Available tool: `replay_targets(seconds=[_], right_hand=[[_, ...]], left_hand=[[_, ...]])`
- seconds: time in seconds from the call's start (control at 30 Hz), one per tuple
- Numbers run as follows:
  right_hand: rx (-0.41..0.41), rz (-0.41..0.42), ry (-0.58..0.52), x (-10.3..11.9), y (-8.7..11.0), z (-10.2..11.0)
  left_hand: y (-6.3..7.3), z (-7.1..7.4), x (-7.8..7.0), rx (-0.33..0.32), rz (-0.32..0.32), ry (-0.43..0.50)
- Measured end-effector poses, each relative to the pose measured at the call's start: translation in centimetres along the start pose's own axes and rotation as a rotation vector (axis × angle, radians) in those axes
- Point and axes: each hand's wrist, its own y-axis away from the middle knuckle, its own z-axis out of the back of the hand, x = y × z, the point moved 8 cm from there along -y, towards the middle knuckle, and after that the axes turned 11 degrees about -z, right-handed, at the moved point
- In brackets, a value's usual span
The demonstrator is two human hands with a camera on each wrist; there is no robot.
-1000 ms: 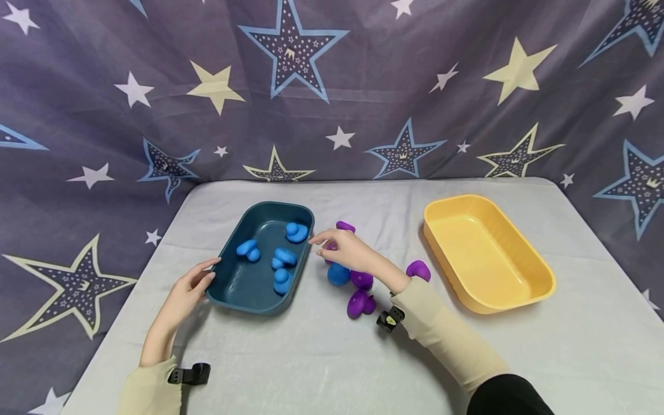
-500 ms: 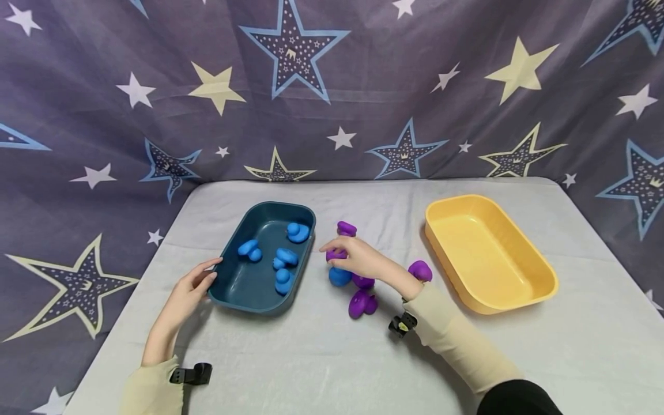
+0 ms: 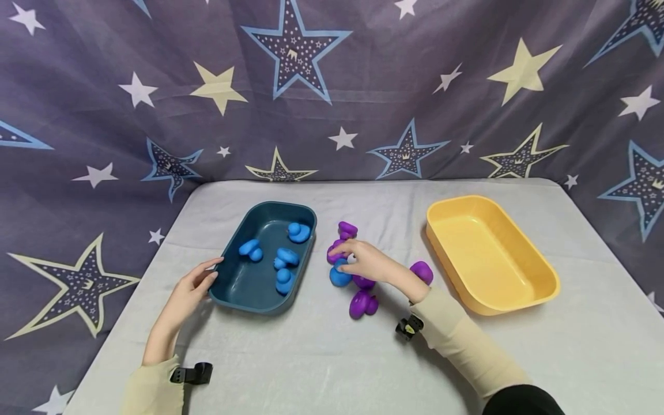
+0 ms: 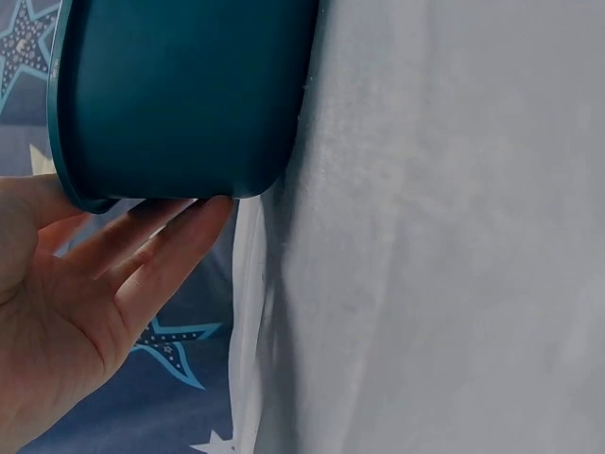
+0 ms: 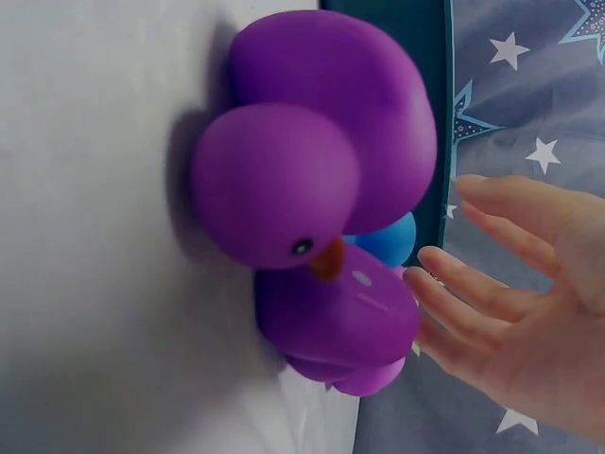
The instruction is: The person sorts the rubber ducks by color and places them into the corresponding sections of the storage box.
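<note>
"What's the left hand (image 3: 189,288) doing?"

"It's touching the near left side of the dark green-blue tub (image 3: 244,282). Its fingers are mostly straight, and the tips rest on the outside, by the rim."

"What's in that tub?"

"Four blue ducks (image 3: 283,282). One is at the far right, one is on the left, and two are close together on the right, nearer us."

"And the right hand (image 3: 368,260)?"

"It's over the loose ducks in the middle, to the right of that tub. The fingers are spread and have no duck in them. The thumb and a fingertip are right by a lone blue duck (image 3: 340,278). I can't quite tell if they touch it, because they cover a bit of it."

"What's around that duck?"

"Purple ducks (image 3: 358,304). Two are on its far side, one is just to its right, partly hidden by the hand, and one is nearer us. A fifth is off to the right, just left of the yellow tub (image 3: 487,248)."

"What are the tubs sitting on?"

"A pale grey surface (image 3: 311,357). At the far side hangs a dark cloth with stars (image 3: 358,69)."
</note>
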Motion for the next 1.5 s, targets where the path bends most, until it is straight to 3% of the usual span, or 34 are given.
replay_targets(seconds=[0.2, 1.07, 1.5], right_hand=[[0.002, -0.014, 0.021, -0.5, 0.1, -0.1], [0.009, 0.005, 0.051, -1.5, -0.4, -1.0], [-0.008, -0.002, 0.129, -1.4, -0.6, -1.2]], left_hand=[[0.0, 0.0, 0.2, 0.004, 0.015, 0.027], [0.1, 0.1, 0.4, -0.014, -0.014, -0.004], [0.0, 0.1, 0.4, -0.015, -0.009, -0.017]])
